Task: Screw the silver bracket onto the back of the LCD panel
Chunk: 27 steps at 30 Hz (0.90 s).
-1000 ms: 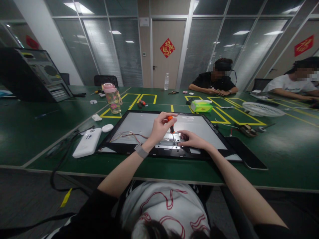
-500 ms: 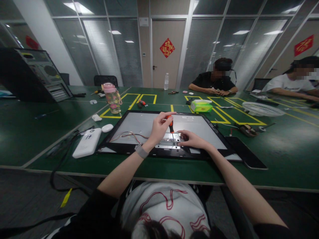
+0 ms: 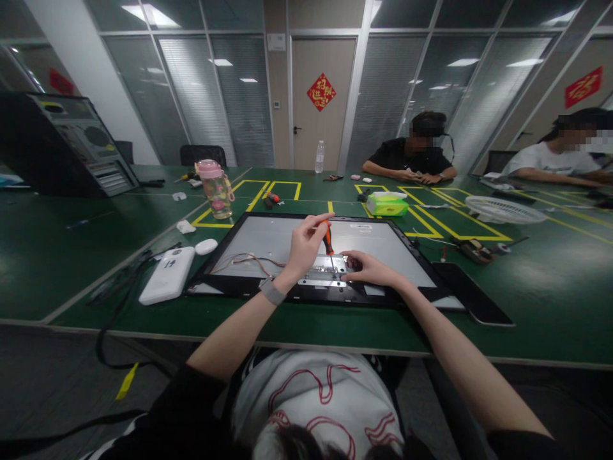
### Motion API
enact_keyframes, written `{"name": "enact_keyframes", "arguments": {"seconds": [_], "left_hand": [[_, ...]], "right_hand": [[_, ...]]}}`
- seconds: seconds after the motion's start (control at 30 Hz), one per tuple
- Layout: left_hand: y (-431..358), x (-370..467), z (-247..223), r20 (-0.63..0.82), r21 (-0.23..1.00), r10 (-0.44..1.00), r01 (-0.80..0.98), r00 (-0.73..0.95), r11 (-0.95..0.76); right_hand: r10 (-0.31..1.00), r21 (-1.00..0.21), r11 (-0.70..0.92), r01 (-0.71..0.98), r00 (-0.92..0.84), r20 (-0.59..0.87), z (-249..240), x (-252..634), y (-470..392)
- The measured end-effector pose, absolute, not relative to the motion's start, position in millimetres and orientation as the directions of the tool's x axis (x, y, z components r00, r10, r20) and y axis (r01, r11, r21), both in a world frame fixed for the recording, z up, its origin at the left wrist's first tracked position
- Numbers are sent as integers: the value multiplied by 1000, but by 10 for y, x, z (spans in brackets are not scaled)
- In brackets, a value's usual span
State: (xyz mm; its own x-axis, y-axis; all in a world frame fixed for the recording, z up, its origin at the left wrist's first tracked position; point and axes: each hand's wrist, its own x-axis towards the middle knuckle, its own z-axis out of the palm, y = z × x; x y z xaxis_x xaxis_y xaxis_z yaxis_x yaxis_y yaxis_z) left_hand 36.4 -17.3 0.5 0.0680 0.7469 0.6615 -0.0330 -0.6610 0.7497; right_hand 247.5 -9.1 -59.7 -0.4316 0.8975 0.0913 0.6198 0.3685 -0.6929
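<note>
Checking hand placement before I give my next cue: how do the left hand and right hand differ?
The left hand holds the orange-and-black screwdriver; the right hand sits lower, at the right end of the metal plate, its exact contact unclear. The left wrist wears a watch; the right wrist shows none. Both hands are bare and over the flat panel.

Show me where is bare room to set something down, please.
Bare: green table right of the black phone, nearer than the white fan grille. A narrow strip lies between the display panel and the near edge, under both forearms. Crowded: left of the panel, with white power bank and black cable.
</note>
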Motion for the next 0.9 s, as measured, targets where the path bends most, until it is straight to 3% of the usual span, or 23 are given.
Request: {"name": "enact_keyframes", "arguments": {"seconds": [0.37,0.6,0.9], "left_hand": [[-199,372,18,686,727,727,11,37,-686],[-175,373,7,675,737,729,-97,114,-668],[-186,374,11,680,732,729,-34,80,-680]], "right_hand": [[891,-682,385,622,-444,97,-600,2476,-85],[892,-675,388,628,-441,102,-613,2480,-76],[891,-677,384,628,-445,92,-603,2478,-86]]}}
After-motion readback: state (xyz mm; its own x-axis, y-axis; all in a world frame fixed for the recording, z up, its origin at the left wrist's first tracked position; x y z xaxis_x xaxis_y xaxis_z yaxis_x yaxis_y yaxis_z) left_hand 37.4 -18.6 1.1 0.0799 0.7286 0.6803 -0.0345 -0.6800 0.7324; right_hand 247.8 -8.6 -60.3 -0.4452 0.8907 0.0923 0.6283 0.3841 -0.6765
